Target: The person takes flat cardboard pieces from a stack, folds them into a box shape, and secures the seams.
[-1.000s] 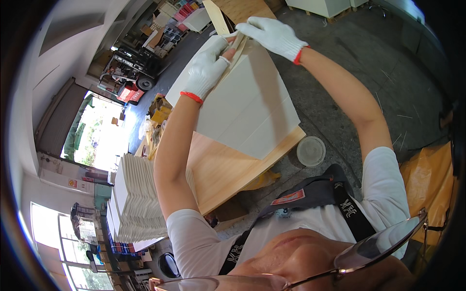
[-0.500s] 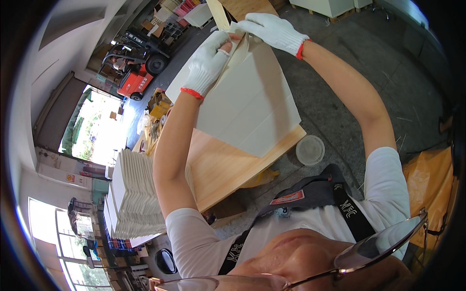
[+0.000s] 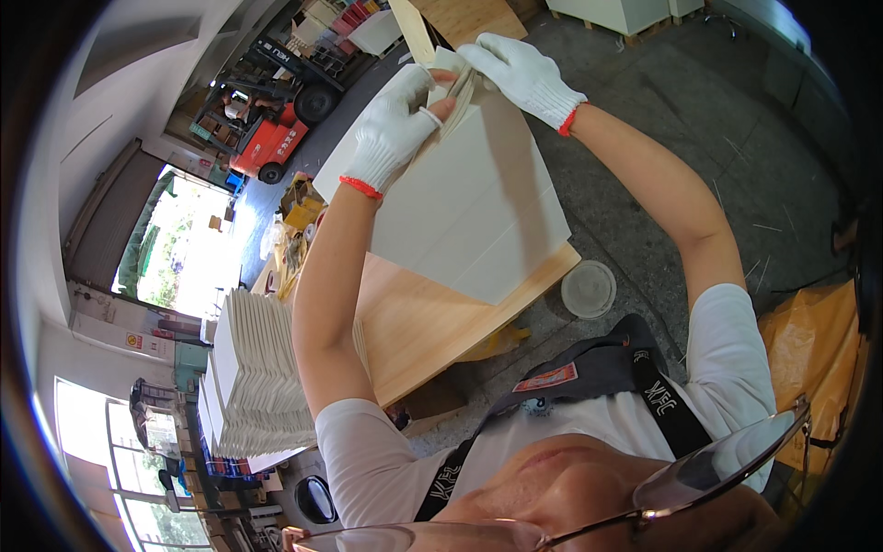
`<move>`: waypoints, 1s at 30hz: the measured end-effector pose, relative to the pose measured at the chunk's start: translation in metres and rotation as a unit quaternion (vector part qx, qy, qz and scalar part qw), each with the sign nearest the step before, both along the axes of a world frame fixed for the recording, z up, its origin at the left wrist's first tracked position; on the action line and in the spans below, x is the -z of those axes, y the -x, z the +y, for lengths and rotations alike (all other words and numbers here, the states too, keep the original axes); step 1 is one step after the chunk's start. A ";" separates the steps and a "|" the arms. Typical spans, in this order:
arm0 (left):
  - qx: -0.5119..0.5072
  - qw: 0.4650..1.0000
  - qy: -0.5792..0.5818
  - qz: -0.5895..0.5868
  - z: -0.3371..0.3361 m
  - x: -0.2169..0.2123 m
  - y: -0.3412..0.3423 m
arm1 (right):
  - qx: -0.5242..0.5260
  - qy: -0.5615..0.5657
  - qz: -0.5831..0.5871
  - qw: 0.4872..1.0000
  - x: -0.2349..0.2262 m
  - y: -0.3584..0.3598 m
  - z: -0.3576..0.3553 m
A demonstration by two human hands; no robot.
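Note:
A large white paper or card sheet [image 3: 460, 212] with faint crease lines lies over a light wooden table [image 3: 414, 322]. At its far end are several thin layered edges [image 3: 457, 103], gathered into a narrow fold. My left hand [image 3: 395, 120], in a white knit glove with a red cuff and bare thumb and fingertip, grips these layers from the left. My right hand [image 3: 529, 78], gloved the same way, has its fingers closed over the layers' right side near the far corner. Its fingertips are partly hidden behind the fold.
A tall stack of white folded sheets [image 3: 262, 368] stands left of the table. Tools and a yellow box [image 3: 302, 202] sit along the table's left side. A round tub [image 3: 589, 289] stands on the floor at right. Beyond, a person sits on a red forklift [image 3: 269, 143].
My left thumb and fingertip have shifted slightly along the layered edges, and my right fingers have curled closer round the fold. The forklift has moved a little right in the background.

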State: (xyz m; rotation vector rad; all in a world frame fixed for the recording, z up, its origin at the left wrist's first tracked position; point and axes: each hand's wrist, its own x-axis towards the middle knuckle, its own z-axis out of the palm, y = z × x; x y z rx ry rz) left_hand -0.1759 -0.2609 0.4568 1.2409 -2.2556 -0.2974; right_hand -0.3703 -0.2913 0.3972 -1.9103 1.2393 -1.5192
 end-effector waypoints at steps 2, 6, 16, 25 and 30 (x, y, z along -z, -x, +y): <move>0.025 0.999 0.042 0.023 0.004 0.000 0.002 | 0.003 -0.005 0.007 1.000 -0.001 0.000 0.002; 0.011 0.998 0.036 -0.049 0.005 -0.007 0.003 | 0.023 0.006 0.020 0.999 0.003 0.000 -0.005; -0.029 0.996 -0.012 -0.086 0.006 -0.006 0.008 | 0.023 0.018 0.004 1.000 0.006 0.000 -0.007; 0.034 0.991 0.102 -0.081 0.005 -0.003 0.003 | 0.110 0.144 0.337 0.924 -0.003 0.028 0.003; -0.001 0.993 0.063 -0.096 0.005 -0.004 0.005 | 0.100 0.208 0.337 0.913 -0.014 0.020 -0.005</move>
